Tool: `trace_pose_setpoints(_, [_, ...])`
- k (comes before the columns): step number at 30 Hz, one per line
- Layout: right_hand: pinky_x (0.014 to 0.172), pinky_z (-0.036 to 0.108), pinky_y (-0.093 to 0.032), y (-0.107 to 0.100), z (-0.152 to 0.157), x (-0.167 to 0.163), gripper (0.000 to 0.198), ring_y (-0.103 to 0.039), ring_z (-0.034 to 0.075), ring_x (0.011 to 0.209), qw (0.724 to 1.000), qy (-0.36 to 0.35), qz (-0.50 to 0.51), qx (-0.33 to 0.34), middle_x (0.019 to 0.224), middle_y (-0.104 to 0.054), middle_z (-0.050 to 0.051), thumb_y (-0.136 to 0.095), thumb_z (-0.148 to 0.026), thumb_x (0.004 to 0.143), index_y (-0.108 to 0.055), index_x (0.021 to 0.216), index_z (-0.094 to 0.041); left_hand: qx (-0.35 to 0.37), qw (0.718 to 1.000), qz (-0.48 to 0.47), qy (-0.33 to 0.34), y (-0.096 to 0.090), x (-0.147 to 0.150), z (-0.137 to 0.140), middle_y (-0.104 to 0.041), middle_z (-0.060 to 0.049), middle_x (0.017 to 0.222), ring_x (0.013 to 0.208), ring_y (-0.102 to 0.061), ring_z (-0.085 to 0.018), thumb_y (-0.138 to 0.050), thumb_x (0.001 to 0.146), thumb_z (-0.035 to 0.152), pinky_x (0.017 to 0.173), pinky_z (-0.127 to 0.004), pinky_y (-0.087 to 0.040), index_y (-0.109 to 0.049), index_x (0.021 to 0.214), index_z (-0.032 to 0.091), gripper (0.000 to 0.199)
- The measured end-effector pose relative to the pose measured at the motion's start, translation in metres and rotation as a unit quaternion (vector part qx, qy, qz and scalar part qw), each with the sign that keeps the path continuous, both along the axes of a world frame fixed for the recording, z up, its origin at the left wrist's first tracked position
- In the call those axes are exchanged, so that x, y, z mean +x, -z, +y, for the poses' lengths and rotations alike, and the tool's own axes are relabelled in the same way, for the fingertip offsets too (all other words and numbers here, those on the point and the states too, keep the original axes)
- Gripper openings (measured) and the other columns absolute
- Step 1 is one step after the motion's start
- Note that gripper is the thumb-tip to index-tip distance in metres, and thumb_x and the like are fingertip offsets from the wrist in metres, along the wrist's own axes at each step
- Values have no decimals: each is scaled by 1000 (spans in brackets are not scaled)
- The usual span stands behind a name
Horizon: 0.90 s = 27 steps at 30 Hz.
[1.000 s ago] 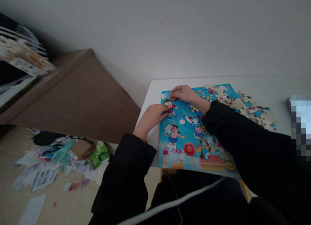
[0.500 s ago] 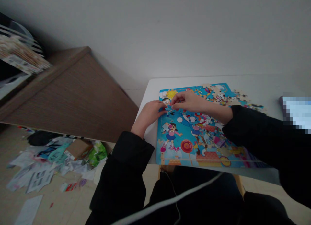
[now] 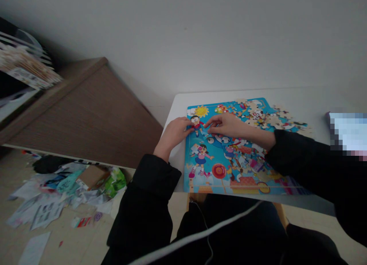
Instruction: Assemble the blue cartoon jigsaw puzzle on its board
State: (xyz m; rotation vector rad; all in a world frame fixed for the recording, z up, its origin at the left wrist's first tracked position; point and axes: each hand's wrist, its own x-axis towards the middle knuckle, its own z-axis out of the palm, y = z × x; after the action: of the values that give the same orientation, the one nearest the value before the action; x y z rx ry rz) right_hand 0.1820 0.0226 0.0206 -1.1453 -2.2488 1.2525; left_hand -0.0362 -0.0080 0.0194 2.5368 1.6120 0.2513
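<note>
One blue cartoon jigsaw puzzle board (image 3: 218, 169) lies at the left front edge of one white table (image 3: 301, 95), overhanging slightly. Left hand (image 3: 174, 132) rests flat at the board's left edge, fingers extended. Right hand (image 3: 228, 124) presses the board's upper left, fingers loosely curled. Loose pieces (image 3: 275, 120) crowd the board's far right corner; bare tabletop lies beyond

Puzzle board (image 3: 229, 169) on table (image 3: 177, 104), loose pieces (image 3: 275, 120) at its far right, cabinet (image 3: 86, 112) left.

A pixel-blurred object (image 3: 348, 132) sits unreadable at the table's (image 3: 183, 100) right
</note>
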Motion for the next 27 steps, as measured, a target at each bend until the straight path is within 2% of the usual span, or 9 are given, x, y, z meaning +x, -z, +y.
trace_pose_setpoints(4, [48,23,-44,3,0,-15,21,-61,12,54,999,7,23,-36,72,-71,3,-62,-26,74,-70,91,-16,5,1000,4,0,0,-1,1,-70,-8,105,99,-63,-22,-56,87,20,89,-36,-48,-69,99,17,18])
trace_pose_setpoints(11, [59,24,-48,13,2,-18,11,-65,14,61,1000,1,26,0,67,-70,2,-66,-24,70,-70,78,-17,16,1000,-15,8,0,1,1,-71,-7,104,100,-64,-21,-56,87,18,91,-37,-49,-69,96,19,17])
trace_pose_setpoints(16, [58,24,-46,12,-12,-3,9,-65,14,62,999,-15,-36,30,65,-70,1,-67,-24,69,-71,75,-18,25,998,-50,39,1,3,1,-71,-5,105,104,-62,-20,-57,88,22,92,-38,-48,-69,98,21,16])
trace_pose_setpoints(19, [59,24,-45,7,-21,7,12,-64,15,63,996,-48,-65,49,67,-71,2,-66,-27,72,-73,76,-19,28,996,-69,52,1,6,-1,-70,-3,108,105,-61,-19,-59,87,24,93,-39,-47,-69,99,23,15])
trace_pose_setpoints(22, [58,25,-43,-4,-24,21,16,-63,15,62,989,-67,-92,96,68,-70,2,-63,-31,76,-74,81,-21,25,993,-83,81,2,9,-3,-68,-4,112,107,-60,-19,-62,86,28,95,-39,-46,-68,102,23,18])
trace_pose_setpoints(27, [56,29,-37,-23,-26,48,18,-60,16,59,956,-110,-200,182,67,-69,2,-65,-41,76,-73,79,-25,13,988,-88,123,3,14,-6,-62,-8,122,118,-53,-23,-73,76,40,104,-44,-40,-66,111,23,40])
